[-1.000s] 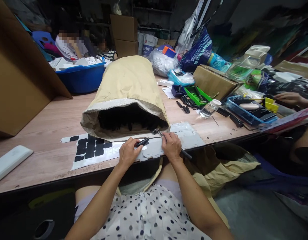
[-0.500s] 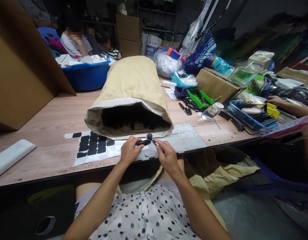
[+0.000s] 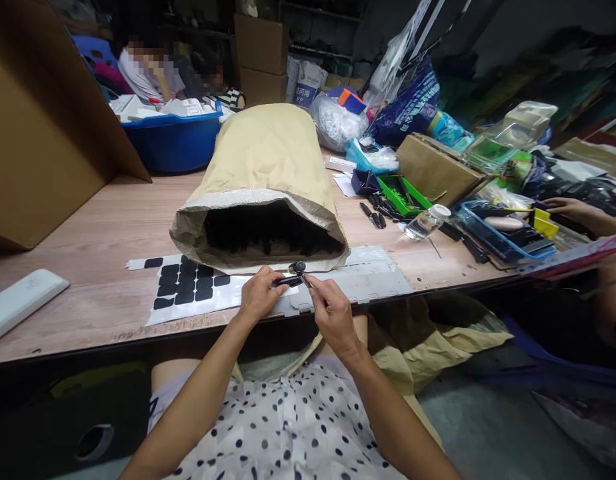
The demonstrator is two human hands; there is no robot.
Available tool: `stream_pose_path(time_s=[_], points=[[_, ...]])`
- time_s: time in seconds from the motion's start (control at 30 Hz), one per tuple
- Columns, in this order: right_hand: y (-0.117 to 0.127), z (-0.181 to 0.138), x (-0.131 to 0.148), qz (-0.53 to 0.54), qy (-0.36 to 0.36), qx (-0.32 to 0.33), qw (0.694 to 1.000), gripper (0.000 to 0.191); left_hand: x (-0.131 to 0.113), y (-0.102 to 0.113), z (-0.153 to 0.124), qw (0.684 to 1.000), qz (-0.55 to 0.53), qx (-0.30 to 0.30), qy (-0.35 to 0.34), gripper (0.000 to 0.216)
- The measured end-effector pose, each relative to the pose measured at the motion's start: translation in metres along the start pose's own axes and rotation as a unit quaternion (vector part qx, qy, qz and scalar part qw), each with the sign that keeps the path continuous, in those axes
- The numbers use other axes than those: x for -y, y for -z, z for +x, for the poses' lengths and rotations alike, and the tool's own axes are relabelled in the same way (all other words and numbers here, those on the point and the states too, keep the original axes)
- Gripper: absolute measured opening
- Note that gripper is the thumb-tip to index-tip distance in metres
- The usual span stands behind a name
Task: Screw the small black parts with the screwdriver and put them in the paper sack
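Wood-grained worktable (image 3: 103, 220), seen from the seated person's head. At far left stands a brown cardboard panel (image 3: 48, 133); nearer, at the table's left side, lies a long white plastic case (image 3: 25, 303). Right of the panel, on the far side, a blue basin (image 3: 171, 143) holds white pieces heaped above its rim. Near the front edge, a white backing sheet (image 3: 155, 315) bears rows of rounded black patches (image 3: 185, 283). Behind and partly over it lies a tan paper sack (image 3: 268, 153), its mouth gaping toward the near side; the black contents are too dark to tell apart.

In front of the sack's mouth, the left hand (image 3: 259, 292) pinches a slim black part (image 3: 288, 282) between thumb and fingertips, with its free end pointing right. The round dark head of a hammer-like tool (image 3: 298, 267) overlaps the part in view; whether they touch cannot be told. The tool's shaft slants down to the right hand (image 3: 333, 310), whose thumb and curled fingers grip it. A grey board (image 3: 383, 267) lies beneath and to the right.

Farther right are short black pieces (image 3: 372, 215), a green tray (image 3: 402, 195), a clear bottle (image 3: 423, 225) with a white cap, and a cluttered blue tray (image 3: 531, 255). At far right, a co-worker's hand (image 3: 571, 208) reaches in beside this tray; its finger state cannot be told.
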State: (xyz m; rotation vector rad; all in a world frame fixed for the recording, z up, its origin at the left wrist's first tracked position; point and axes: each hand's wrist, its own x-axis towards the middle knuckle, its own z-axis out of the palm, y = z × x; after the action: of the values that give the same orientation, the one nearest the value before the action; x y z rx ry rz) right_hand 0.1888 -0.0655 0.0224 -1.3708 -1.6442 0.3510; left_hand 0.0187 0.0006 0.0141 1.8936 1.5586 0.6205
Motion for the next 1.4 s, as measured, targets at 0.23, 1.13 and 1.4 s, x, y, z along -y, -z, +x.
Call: stream_pose_path(time_s=[0.23, 1.13, 1.4], points=[[-0.009, -0.005, -0.008, -0.041, 0.008, 0.004, 0.999, 0.035, 0.002, 0.001, 0.0, 1.0, -0.003, -0.007, -0.021, 0.026], [-0.001, 0.002, -0.009, -0.014, 0.003, -0.029, 0.999, 0.033, 0.007, -0.005, 0.0, 0.998, -0.012, -0.041, -0.04, 0.027], [-0.005, -0.001, -0.013, -0.01, -0.005, -0.035, 0.999, 0.033, 0.003, -0.003, 0.0, 0.999, 0.021, -0.032, -0.02, 0.019]])
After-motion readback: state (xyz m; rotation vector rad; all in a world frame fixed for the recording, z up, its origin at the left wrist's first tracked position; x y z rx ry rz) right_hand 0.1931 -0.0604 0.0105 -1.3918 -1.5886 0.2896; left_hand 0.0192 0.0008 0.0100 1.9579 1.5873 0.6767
